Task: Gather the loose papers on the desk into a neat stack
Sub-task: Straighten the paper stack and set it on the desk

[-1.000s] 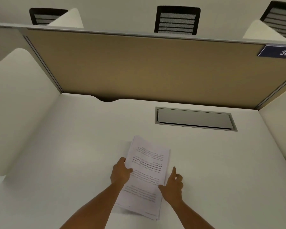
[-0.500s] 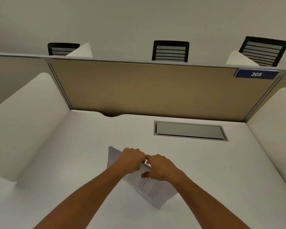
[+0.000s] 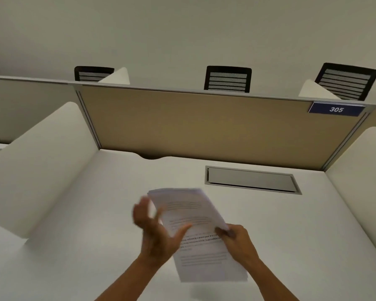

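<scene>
A stack of printed white papers (image 3: 201,253) is held above the white desk (image 3: 78,246), near its middle front, and casts a shadow below. My right hand (image 3: 237,242) pinches the stack's right edge between thumb and fingers. My left hand (image 3: 154,227) is blurred by motion, fingers spread, at the stack's left edge; the palm faces the sheets and whether it touches them I cannot tell. The sheets look roughly aligned, with the far end blurred.
A tan partition (image 3: 204,127) with a blue "305" label (image 3: 336,109) closes the back. White side dividers (image 3: 37,161) flank the desk on both sides. A grey cable hatch (image 3: 251,180) is set into the desk behind the papers. Black chair backs (image 3: 228,80) show beyond the partition.
The papers were lifted off the desk and turned. My hands, which were together on top of the sheets, have separated: the right one holds the right edge, the left one has opened at the left side.
</scene>
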Demonstrator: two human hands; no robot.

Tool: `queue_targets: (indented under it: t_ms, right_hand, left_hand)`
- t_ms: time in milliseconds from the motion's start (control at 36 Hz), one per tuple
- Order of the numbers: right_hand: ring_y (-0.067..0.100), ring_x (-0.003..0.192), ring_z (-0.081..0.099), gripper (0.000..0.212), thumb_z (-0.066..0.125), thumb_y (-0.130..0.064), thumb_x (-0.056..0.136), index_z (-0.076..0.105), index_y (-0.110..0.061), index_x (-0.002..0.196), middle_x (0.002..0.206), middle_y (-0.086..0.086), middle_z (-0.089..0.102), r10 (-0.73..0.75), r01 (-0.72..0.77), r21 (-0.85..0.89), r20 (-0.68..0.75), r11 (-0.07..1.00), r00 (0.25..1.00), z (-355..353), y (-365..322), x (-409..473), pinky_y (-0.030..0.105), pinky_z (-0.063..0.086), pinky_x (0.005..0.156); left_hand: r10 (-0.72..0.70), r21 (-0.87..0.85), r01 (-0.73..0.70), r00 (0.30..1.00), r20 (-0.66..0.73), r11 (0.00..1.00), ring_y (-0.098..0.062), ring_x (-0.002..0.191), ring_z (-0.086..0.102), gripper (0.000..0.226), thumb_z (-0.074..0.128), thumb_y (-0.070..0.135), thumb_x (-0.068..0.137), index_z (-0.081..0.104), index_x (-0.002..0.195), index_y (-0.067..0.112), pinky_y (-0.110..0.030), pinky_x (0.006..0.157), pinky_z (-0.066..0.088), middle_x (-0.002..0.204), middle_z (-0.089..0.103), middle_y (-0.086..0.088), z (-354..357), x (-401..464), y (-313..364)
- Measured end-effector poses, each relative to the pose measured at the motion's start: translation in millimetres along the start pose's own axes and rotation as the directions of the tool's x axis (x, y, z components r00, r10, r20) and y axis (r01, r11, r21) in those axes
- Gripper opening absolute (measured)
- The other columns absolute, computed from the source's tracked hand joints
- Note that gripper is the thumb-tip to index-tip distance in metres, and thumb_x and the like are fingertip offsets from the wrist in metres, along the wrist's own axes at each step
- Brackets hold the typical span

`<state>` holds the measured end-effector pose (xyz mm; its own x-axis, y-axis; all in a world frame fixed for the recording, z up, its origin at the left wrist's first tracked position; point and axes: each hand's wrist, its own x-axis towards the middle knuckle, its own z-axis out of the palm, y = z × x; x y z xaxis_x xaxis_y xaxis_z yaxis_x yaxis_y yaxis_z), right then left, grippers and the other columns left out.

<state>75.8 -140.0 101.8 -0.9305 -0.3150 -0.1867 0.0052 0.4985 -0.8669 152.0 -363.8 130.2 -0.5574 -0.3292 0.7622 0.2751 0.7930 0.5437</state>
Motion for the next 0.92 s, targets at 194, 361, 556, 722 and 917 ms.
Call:
queue_targets:
  t_ms: [194,361,556,722,917]
  right_hand:
    - [0.03,0.087,0.078,0.02,0.066,-0.023,0.095,0.074,-0.008,0.107,0.099,0.009,0.08,0.116,-0.181,0.356,0.196,0.917,0.974,-10,13,-15,0.042,0.063,0.078]
    - [0.031,0.093,0.077,0.028,0.072,-0.032,0.09,0.076,-0.01,0.107,0.104,0.009,0.079,0.107,-0.195,0.386,0.237,0.901,0.966,-8,21,-16,0.044,0.063,0.082]
    - [0.017,0.097,0.075,0.015,0.067,-0.025,0.094,0.077,-0.025,0.106,0.106,-0.002,0.079,0.067,-0.097,0.411,0.088,0.906,0.994,-13,17,-8,0.025,0.061,0.076]
    - [0.012,0.095,0.074,0.023,0.062,-0.018,0.097,0.079,-0.033,0.102,0.103,-0.002,0.079,0.101,-0.103,0.429,0.026,0.898,0.994,-5,26,-7,0.019,0.058,0.073]
    - [0.009,0.093,0.074,0.024,0.067,-0.017,0.094,0.077,-0.036,0.104,0.103,-0.004,0.079,0.13,-0.122,0.426,0.009,0.897,0.991,5,32,-6,0.015,0.057,0.07]
  left_hand:
    - [-0.65,-0.372,0.875,0.48,0.59,0.308,-0.022,0.131,0.054,0.111,0.091,0.058,0.049,0.034,0.142,0.036,-0.049,0.105,0.048,0.149,0.048,-0.004,-7,-8,-38]
    - [-0.621,-0.388,0.907,0.4,0.674,0.164,-0.04,0.097,0.073,0.052,0.091,0.035,0.063,0.075,0.108,0.015,-0.047,0.074,0.062,0.112,0.074,-0.019,2,-8,-41]
    - [-0.613,-0.246,0.899,0.429,0.664,0.363,-0.028,0.084,0.076,0.044,0.087,0.046,0.057,0.08,0.093,0.02,-0.037,0.071,0.061,0.093,0.079,-0.009,16,-1,-30]
    - [-0.611,-0.218,0.877,0.458,0.646,0.428,-0.016,0.08,0.074,0.031,0.084,0.039,0.062,0.082,0.089,0.025,-0.022,0.065,0.057,0.087,0.08,-0.003,27,-15,-31]
    - [-0.6,-0.194,0.854,0.483,0.638,0.483,-0.006,0.087,0.074,0.031,0.083,0.028,0.069,0.078,0.096,0.042,-0.019,0.07,0.059,0.096,0.079,0.009,35,-24,-32]
